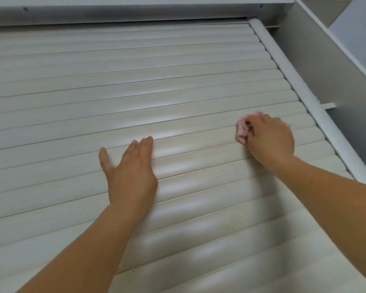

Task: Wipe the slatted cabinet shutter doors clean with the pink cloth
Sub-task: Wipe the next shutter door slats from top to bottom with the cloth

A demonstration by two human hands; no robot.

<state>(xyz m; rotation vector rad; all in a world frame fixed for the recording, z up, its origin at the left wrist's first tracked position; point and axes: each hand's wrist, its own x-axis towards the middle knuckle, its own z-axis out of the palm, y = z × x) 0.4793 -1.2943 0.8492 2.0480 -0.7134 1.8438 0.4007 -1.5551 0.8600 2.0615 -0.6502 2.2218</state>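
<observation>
Shutter: a pale cream, wood-grained slatted cabinet shutter door (135, 92) is filling most of the view, its rounded slats running side to side and catching soft glare.
Frame: a smooth light-grey rounded side rail (304, 98) is bordering the shutter on the right, with a flat grey cabinet panel (317, 60) lying beyond it.
Writing: no letters or marks are showing on the slats or rail.
Cloth: a small crumpled pink cloth with a faint light pattern (242, 129) is sitting bunched against the slats near the right rail, mostly covered by the hand; the pattern is too blurred to make out.
Right hand: the right hand (269, 138) is pressing down on the shutter, fingers curled tight around the pink cloth.
Left hand: the left hand (129, 168) is lying flat on the slats, fingers extended and relaxed, thumb spread wide, grasping nothing, well apart from the cloth.
</observation>
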